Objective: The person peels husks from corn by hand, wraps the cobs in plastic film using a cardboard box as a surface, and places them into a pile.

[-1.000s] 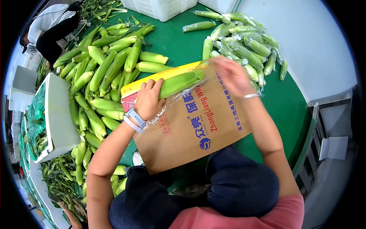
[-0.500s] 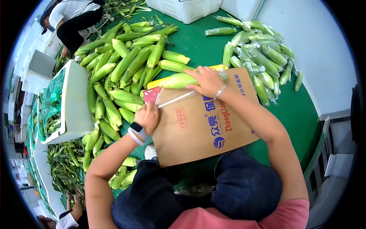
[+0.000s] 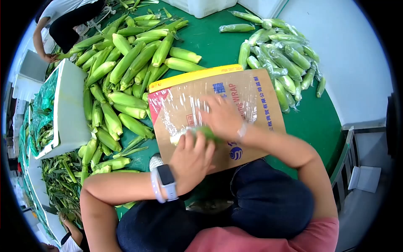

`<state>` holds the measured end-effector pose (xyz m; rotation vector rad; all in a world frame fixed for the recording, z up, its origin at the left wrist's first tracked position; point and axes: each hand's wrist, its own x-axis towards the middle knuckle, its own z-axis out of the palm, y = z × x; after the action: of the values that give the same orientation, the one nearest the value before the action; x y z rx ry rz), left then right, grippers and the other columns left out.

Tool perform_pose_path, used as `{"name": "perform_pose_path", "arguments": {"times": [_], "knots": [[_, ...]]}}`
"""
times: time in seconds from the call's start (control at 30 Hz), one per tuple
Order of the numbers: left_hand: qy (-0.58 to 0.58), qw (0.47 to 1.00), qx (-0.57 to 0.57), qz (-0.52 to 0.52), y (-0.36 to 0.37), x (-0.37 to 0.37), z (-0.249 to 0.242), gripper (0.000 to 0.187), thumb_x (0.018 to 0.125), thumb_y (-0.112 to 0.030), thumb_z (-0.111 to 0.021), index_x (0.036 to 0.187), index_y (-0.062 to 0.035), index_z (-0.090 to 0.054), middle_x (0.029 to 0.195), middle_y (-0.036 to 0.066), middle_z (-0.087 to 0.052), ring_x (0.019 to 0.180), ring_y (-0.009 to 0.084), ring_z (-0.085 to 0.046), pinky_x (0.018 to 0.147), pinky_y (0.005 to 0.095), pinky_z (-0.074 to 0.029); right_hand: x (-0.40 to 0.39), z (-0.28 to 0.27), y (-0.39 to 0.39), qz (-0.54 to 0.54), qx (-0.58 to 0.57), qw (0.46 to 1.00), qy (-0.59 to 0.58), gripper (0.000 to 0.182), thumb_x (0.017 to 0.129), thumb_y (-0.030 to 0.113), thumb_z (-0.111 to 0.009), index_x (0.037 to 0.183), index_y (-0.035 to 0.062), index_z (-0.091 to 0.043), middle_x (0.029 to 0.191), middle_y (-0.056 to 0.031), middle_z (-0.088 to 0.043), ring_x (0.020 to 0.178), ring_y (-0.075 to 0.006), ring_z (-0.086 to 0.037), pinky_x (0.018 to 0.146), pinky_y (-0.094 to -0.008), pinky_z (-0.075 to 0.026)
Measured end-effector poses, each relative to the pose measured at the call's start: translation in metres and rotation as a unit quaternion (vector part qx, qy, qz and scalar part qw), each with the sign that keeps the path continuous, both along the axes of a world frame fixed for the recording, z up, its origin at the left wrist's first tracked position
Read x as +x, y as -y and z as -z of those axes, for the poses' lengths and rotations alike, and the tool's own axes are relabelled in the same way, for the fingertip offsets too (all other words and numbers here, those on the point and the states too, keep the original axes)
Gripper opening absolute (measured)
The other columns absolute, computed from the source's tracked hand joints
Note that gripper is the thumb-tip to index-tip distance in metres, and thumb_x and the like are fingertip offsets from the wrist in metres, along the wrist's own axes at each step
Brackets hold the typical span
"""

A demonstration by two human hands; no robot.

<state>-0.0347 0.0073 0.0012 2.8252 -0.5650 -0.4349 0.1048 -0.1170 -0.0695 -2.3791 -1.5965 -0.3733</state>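
An ear of corn [image 3: 207,132] lies over the near part of the brown cling-wrap box [image 3: 252,101], close to my lap. My left hand [image 3: 191,155] is closed over its left end, fingers curled on the husk. My right hand [image 3: 222,115] is at the ear's far right side, its fingers smeared by motion. Clear plastic wrap [image 3: 176,103] stretches across the box top from the yellow far edge [image 3: 193,75] toward the ear. The ear is partly hidden under both hands.
Unwrapped corn [image 3: 126,63] is heaped at the left, film-wrapped corn [image 3: 289,59] at the right. A white foam box [image 3: 73,109] with green netting stands left. A white crate [image 3: 201,6] is at the back. Another person [image 3: 69,25] crouches far left; a metal frame [image 3: 344,159] is right.
The ear of corn has come from the box's far edge toward me, with plastic wrap drawn out over the box. Both hands have moved nearer; the left now closes on the ear.
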Motion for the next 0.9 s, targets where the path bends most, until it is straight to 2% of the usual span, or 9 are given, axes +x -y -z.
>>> {"name": "perform_pose_path", "arguments": {"times": [0.03,0.2,0.3,0.4,0.57,0.63,0.7,0.8,0.9], "knots": [[0.151,0.987,0.049,0.000,0.007,0.008,0.007,0.065,0.075,-0.043,-0.063,0.122,-0.0003,-0.048,0.123,0.022,-0.042,0.112,0.0393,-0.042,0.094,0.0467,-0.036,0.025,0.001,-0.016,0.030,-0.044,0.998,-0.019,0.026,0.079,0.025,-0.059,0.097,0.0063,-0.057,0.104,-0.0132,-0.053,0.098,-0.0280,-0.051,0.077,-0.0365,-0.044],[0.217,0.965,0.143,-0.030,-0.003,0.092,0.059,0.110,0.048,-0.057,-0.076,0.133,-0.0017,-0.033,0.120,0.018,-0.046,0.107,0.0370,-0.047,0.092,0.0528,-0.037,0.117,-0.008,-0.044,0.219,-0.014,0.952,-0.215,0.027,0.080,0.024,-0.062,0.089,0.0003,-0.055,0.087,-0.0192,-0.063,0.085,-0.0335,-0.062,0.071,-0.0431,-0.051],[0.092,0.993,0.049,-0.054,-0.021,0.151,0.050,0.086,0.052,-0.049,-0.079,0.118,-0.0055,-0.046,0.101,0.012,-0.054,0.100,0.0292,-0.052,0.078,0.0446,-0.043,0.139,-0.013,-0.039,0.192,-0.271,0.910,-0.247,0.039,0.072,0.031,-0.071,0.097,0.0013,-0.064,0.098,-0.0222,-0.063,0.094,-0.0334,-0.061,0.079,-0.0393,-0.051],[0.122,0.992,0.031,-0.009,-0.034,0.175,0.060,0.072,0.055,-0.042,-0.079,0.110,-0.0052,-0.053,0.096,0.014,-0.058,0.094,0.0307,-0.056,0.075,0.0442,-0.046,0.142,-0.007,-0.039,0.230,-0.252,0.891,-0.299,0.045,0.068,0.031,-0.076,0.100,0.0017,-0.065,0.103,-0.0217,-0.062,0.097,-0.0323,-0.061,0.082,-0.0375,-0.050],[-0.131,0.979,-0.090,0.127,-0.027,0.103,0.048,0.057,0.057,-0.030,-0.074,0.109,-0.0093,-0.061,0.092,0.019,-0.062,0.085,0.0344,-0.060,0.074,0.0421,-0.048,0.130,-0.005,-0.032,0.249,-0.237,0.891,-0.296,0.034,0.069,0.025,-0.071,0.089,-0.0023,-0.067,0.093,-0.0205,-0.064,0.091,-0.0330,-0.062,0.078,-0.0370,-0.051],[-0.303,0.897,-0.094,0.309,-0.034,0.074,0.036,0.059,0.056,-0.033,-0.076,0.107,-0.0084,-0.061,0.089,0.019,-0.062,0.085,0.0345,-0.060,0.074,0.0425,-0.048,0.131,-0.005,-0.032,0.254,-0.235,0.880,-0.326,0.028,0.071,0.007,-0.066,0.098,0.0002,-0.065,0.104,-0.0206,-0.062,0.100,-0.0323,-0.060,0.084,-0.0359,-0.049],[-0.521,0.733,-0.035,0.437,-0.043,0.040,0.048,0.061,0.059,-0.040,-0.077,0.106,-0.0042,-0.061,0.088,0.019,-0.064,0.086,0.0326,-0.060,0.075,0.0426,-0.047,0.123,0.005,-0.021,0.244,-0.200,0.889,-0.333,0.022,0.072,0.002,-0.058,0.092,0.0001,-0.066,0.103,-0.0211,-0.062,0.097,-0.0337,-0.061,0.082,-0.0376,-0.049],[-0.662,0.668,-0.333,0.065,-0.111,-0.002,0.068,0.072,0.069,-0.040,-0.073,0.120,0.0044,-0.047,0.100,0.018,-0.059,0.088,0.0264,-0.061,0.075,0.0371,-0.050,0.114,0.034,0.003,0.153,-0.076,0.919,-0.355,0.019,0.079,0.015,-0.056,0.095,0.0046,-0.055,0.097,-0.0150,-0.059,0.094,-0.0304,-0.056,0.084,-0.0366,-0.043],[-0.632,0.354,-0.667,-0.174,-0.136,-0.035,0.063,0.067,0.075,-0.043,-0.067,0.118,0.0030,-0.044,0.093,0.017,-0.055,0.087,0.0273,-0.059,0.071,0.0358,-0.052,0.074,0.037,0.025,0.089,0.058,0.950,-0.295,0.031,0.081,0.020,-0.056,0.107,0.0034,-0.052,0.110,-0.0170,-0.052,0.101,-0.0322,-0.050,0.089,-0.0394,-0.040]]}}
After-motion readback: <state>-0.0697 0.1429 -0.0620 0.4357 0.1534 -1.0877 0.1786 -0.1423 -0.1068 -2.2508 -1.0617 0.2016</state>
